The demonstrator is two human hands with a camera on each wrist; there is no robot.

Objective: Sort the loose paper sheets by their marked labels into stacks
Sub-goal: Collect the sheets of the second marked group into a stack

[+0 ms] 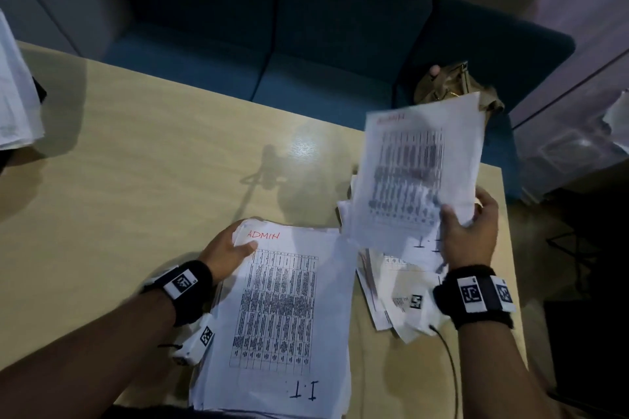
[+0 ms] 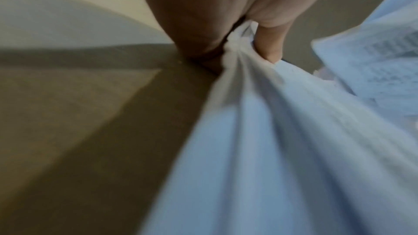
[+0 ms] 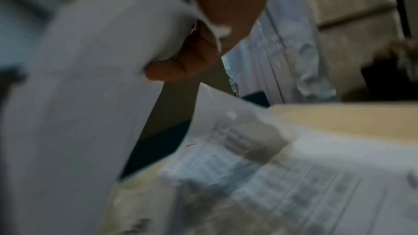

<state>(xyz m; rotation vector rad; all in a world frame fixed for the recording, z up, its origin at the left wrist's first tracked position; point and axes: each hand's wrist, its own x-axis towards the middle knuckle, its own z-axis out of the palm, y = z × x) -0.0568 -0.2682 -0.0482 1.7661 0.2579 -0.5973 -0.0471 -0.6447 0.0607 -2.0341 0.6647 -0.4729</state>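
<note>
A thick stack of printed sheets (image 1: 282, 313) lies near the front of the table; its top sheet reads ADMIN in red and I.T in black. My left hand (image 1: 228, 250) grips the stack's far left corner, thumb on top; the left wrist view shows that corner of the stack (image 2: 260, 131) bunched between thumb and fingers. My right hand (image 1: 468, 228) pinches the lower edge of a lifted sheet (image 1: 422, 167) with a red label, held above the loose pile (image 1: 398, 286) at the right. In the right wrist view the lifted sheet (image 3: 86, 96) is blurred.
The beige table (image 1: 143, 160) ends at the right just past the loose pile. A blue sofa (image 1: 289, 44) stands behind it, with a tan bag (image 1: 452, 85) on it. More white papers (image 1: 15, 95) hang at the far left. A cable (image 1: 449, 360) trails from my right wrist.
</note>
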